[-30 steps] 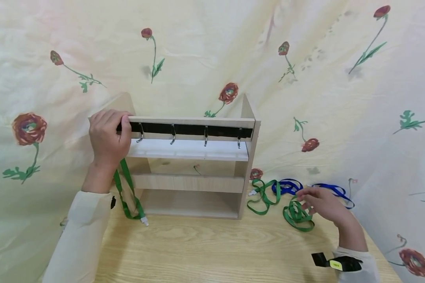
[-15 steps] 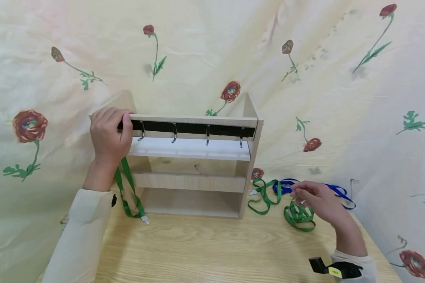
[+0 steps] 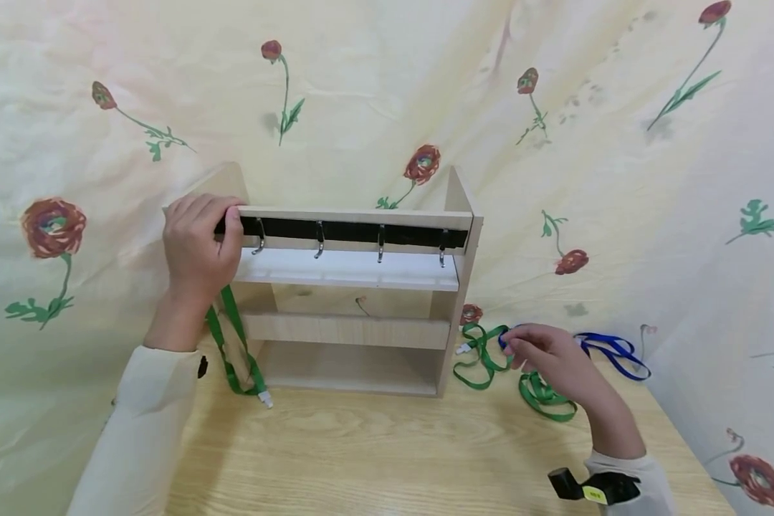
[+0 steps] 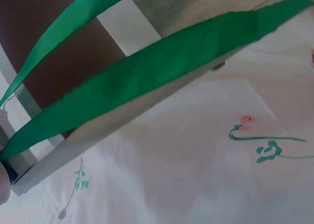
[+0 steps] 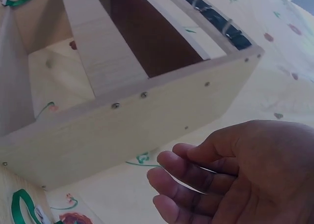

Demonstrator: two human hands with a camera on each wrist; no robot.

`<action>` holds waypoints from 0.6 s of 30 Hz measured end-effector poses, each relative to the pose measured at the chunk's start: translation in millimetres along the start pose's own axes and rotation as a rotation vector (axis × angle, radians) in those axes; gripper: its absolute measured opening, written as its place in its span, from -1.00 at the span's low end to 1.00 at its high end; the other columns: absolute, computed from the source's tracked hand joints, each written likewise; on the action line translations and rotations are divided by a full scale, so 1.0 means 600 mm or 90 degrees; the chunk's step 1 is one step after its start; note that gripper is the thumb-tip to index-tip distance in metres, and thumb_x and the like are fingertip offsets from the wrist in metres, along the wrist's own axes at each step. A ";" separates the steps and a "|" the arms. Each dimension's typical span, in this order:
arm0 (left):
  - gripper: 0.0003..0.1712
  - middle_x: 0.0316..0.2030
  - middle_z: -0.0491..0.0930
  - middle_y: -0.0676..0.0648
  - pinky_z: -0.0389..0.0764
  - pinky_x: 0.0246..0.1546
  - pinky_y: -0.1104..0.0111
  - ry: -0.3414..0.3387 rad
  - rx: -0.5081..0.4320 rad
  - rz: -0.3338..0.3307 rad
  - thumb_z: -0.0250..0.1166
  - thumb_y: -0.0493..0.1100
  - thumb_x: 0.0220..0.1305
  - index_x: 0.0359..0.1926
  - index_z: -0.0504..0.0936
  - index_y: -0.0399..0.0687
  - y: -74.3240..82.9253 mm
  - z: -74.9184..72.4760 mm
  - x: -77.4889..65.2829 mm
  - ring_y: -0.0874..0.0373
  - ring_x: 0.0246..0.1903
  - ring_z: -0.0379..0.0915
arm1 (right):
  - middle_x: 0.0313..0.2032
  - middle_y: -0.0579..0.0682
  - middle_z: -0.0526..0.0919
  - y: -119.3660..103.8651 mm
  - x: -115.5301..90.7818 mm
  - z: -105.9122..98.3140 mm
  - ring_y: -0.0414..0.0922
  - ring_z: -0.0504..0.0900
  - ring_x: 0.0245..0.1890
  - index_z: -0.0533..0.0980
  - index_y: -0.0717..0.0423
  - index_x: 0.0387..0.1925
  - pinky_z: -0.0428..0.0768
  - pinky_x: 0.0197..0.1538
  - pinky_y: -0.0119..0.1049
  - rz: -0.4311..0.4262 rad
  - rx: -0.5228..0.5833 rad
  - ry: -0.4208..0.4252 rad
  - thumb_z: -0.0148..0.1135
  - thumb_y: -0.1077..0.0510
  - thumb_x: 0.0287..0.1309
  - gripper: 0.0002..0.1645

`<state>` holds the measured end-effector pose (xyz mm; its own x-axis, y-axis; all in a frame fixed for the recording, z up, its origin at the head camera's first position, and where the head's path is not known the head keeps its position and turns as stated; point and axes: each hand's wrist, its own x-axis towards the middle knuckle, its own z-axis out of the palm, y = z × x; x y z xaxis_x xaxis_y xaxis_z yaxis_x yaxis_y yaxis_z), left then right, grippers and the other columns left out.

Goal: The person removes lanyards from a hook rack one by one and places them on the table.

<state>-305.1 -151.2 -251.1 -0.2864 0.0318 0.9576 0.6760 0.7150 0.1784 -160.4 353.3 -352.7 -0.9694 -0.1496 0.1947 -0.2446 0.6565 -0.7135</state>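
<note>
My left hand (image 3: 200, 247) grips the left end of the top rail of a small wooden shelf (image 3: 348, 331), thumb at the front. A green lanyard (image 4: 132, 81) hangs in a loop under that hand, its white clip (image 3: 266, 398) down by the tabletop. My right hand (image 3: 548, 362), holding nothing, hovers over the lanyards right of the shelf, fingers loosely bent and apart in the right wrist view. Below it lies a coiled green lanyard (image 3: 545, 405); to its left is another green lanyard (image 3: 484, 383). A blue lanyard (image 3: 613, 350) lies behind; a second blue one is mostly hidden by the hand.
Several metal hooks (image 3: 381, 244) line a black strip (image 3: 348, 232) along the shelf's top rail. The wooden table (image 3: 361, 451) ends at a slanting right edge. Flower-printed cloth (image 3: 361, 93) covers the wall behind.
My right hand has moved left, from over the coiled green lanyard toward the other green one, covering most of one blue lanyard. My left hand stays on the rail.
</note>
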 end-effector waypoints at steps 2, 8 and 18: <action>-0.55 -0.22 0.80 -0.27 0.47 0.11 -0.12 -0.018 0.001 0.003 0.07 -0.03 0.49 -0.13 0.81 -0.23 0.000 -0.005 0.000 -0.25 -0.10 0.65 | -0.22 0.01 0.75 -0.006 0.007 0.003 -0.29 0.72 -0.34 0.64 0.22 0.09 0.72 -0.25 -0.32 -0.012 -0.001 -0.014 0.04 0.15 0.60 -0.68; -0.64 -0.08 0.81 -0.24 0.42 0.23 -0.05 -0.094 -0.034 0.006 0.21 -0.05 0.46 0.02 0.81 -0.14 -0.007 -0.028 0.004 -0.21 0.02 0.66 | -0.24 -0.02 0.75 -0.035 0.025 0.015 -0.26 0.71 -0.34 0.65 0.17 0.06 0.71 -0.23 -0.33 -0.020 -0.015 -0.047 0.06 0.14 0.58 -0.70; -0.59 -0.04 0.80 -0.21 -0.01 0.54 0.02 -0.092 -0.074 -0.067 0.24 0.06 0.49 -0.11 0.85 -0.15 -0.029 -0.053 0.017 -0.14 0.25 0.56 | -0.24 -0.05 0.74 -0.074 0.043 0.030 -0.23 0.68 -0.31 0.65 0.13 0.07 0.69 -0.24 -0.34 -0.041 -0.026 -0.087 0.10 0.14 0.56 -0.72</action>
<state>-298.0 -185.7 -237.3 -0.4483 0.0673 0.8913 0.7088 0.6343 0.3086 -175.0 306.9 -327.8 -0.9460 -0.2906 0.1439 -0.3087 0.6710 -0.6741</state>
